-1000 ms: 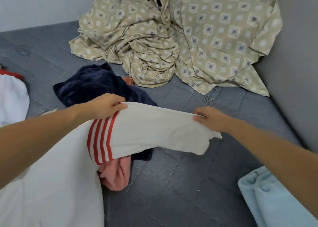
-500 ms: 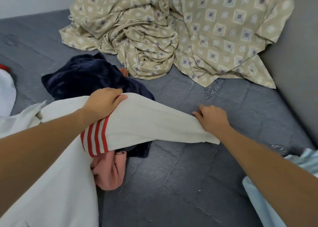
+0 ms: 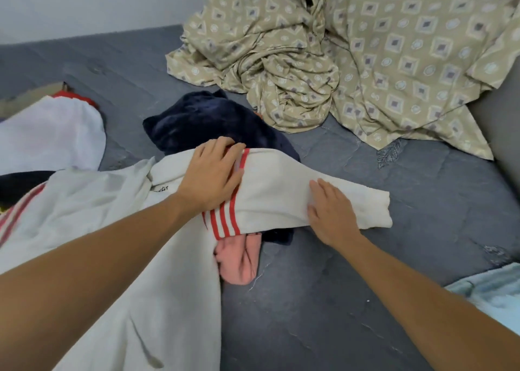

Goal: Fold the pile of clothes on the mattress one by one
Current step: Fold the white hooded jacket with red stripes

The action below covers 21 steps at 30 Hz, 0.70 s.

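While both forearms reached in from the bottom edge, the scene ran across a dark grey quilted mattress (image 3: 351, 300). At about nine o'clock lay a white garment with a red edge (image 3: 53, 134), a tan corner of something unclear behind it. Next came the white shirt with red stripes (image 3: 118, 246), spread from seven o'clock up toward the centre, its sleeve (image 3: 281, 199) stretched sideways toward three o'clock. The left hand (image 3: 211, 173) lay palm down on the sleeve where it met the body, over the red stripes, fingers straight, slightly spread and pressing the cloth. Just beyond it, toward twelve o'clock, sat a bunched navy fleece garment (image 3: 205, 120), partly under the sleeve. A pink garment (image 3: 239, 261) poked out from beneath the sleeve toward six o'clock. The right hand (image 3: 329, 213) rested flat on the sleeve nearer its cuff, fingers extended and close together, gripping nothing. From twelve to two o'clock a crumpled beige sheet with a diamond pattern (image 3: 380, 61) was heaped against the wall. At four o'clock a pale blue cloth (image 3: 489, 294) showed at the frame edge.
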Motion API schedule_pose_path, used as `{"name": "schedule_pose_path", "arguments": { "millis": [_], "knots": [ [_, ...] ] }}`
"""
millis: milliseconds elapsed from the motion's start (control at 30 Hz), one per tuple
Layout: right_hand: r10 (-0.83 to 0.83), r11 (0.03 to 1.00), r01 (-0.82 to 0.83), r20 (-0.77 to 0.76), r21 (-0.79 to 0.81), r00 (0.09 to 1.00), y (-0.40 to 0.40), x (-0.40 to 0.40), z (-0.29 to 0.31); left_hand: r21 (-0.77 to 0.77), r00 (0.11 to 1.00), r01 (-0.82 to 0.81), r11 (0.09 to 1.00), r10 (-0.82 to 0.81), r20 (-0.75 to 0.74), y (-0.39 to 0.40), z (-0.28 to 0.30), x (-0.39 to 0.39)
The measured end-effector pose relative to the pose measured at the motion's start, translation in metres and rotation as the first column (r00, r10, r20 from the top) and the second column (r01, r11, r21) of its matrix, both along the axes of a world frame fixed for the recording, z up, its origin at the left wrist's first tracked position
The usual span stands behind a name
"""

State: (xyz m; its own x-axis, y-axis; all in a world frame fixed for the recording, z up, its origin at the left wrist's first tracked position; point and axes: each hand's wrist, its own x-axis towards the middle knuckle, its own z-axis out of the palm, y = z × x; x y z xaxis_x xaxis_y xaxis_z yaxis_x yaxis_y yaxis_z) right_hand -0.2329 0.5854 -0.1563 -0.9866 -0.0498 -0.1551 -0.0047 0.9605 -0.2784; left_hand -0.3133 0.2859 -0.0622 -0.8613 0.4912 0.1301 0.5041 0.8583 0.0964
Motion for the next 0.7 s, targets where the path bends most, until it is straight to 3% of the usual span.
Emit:
{"name": "schedule_pose_path", "arguments": {
  "millis": [100, 233, 333, 533, 700],
  "knots": [
    [0.009, 0.992, -0.037, -0.223, -0.121, 0.975, -0.061, -0.003, 0.041, 0.083, 0.976, -0.174, 0.981, 0.16, 0.151, -0.054, 0.006, 0.022],
    [0.144, 0.963, -0.214, -0.359, -0.163, 0.922, -0.168, -0.007, 0.093, 0.119, 0.955, -0.287, 0.951, 0.273, 0.119, -0.152, 0.005, 0.059],
    [0.28, 0.936, -0.331, -0.31, -0.123, 0.908, -0.259, -0.009, 0.103, 0.147, 0.901, -0.421, 0.895, 0.393, 0.185, -0.235, 0.001, 0.084],
    [0.533, 0.824, -0.553, -0.164, -0.123, 0.83, -0.454, -0.003, 0.065, 0.059, 0.78, -0.597, 0.8, 0.561, 0.276, -0.398, -0.026, 0.136],
    [0.602, 0.785, -0.618, -0.191, -0.035, 0.775, -0.599, -0.001, 0.054, 0.026, 0.711, -0.664, 0.747, 0.62, 0.332, -0.484, -0.046, 0.181]
  ]
}}
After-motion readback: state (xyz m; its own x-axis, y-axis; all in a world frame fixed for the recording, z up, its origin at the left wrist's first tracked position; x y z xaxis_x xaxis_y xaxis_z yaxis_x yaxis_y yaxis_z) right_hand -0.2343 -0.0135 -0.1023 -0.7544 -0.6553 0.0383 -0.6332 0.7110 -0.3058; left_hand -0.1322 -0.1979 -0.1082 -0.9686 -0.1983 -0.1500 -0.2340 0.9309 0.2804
